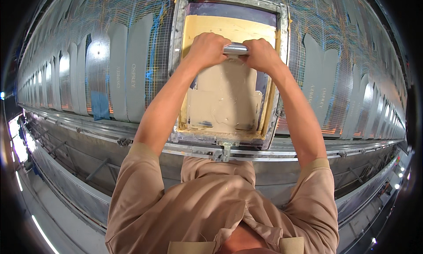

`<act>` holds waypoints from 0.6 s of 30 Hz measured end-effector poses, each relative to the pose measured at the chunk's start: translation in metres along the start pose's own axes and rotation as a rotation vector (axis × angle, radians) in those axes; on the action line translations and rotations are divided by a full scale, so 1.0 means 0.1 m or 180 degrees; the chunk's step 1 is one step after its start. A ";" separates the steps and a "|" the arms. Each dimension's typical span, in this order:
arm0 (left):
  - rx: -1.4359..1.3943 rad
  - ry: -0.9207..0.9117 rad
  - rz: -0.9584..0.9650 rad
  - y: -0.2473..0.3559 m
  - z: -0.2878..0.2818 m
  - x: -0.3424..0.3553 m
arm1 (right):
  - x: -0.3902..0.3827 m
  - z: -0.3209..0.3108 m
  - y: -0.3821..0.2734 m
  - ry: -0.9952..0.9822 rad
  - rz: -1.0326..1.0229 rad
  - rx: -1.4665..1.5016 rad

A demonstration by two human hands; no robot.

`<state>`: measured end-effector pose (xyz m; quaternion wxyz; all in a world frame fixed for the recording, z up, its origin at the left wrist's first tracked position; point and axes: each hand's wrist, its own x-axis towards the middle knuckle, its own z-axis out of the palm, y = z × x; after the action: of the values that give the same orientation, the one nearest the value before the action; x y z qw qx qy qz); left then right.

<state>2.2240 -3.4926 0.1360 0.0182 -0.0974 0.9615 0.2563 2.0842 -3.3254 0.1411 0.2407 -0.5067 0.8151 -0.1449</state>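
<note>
Both of my hands grip a metal-handled squeegee (236, 48) over a screen printing frame (284, 38). My left hand (207, 49) is closed round its left end, and my right hand (262, 55) round its right end. The blade is mostly hidden under my hands. Beige ink (222, 93) covers the mesh between the squeegee and the frame's near side, with a few streaks and small bubbles in it. Yellowish tape or coating lines the inside of the frame, and dark purple mesh shows at the far end.
The frame rests on a long printing table streaked with coloured paint lines. Grey cut fabric pieces (118, 73) lie in rows on both sides. A metal rail (105, 130) runs along the near edge, with a clamp (226, 152) at the frame. Blue tape (100, 105) sticks at the left.
</note>
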 end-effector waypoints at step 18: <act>0.0409 -0.0123 0.0189 0.91 0.48 -1.74 | -1.82 0.76 -0.58 0.0504 -0.0387 -0.0164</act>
<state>2.3758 -3.3609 0.1539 0.0353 -0.0626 0.9779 0.1963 2.2359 -3.1873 0.1498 0.1532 -0.5483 0.8027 -0.1778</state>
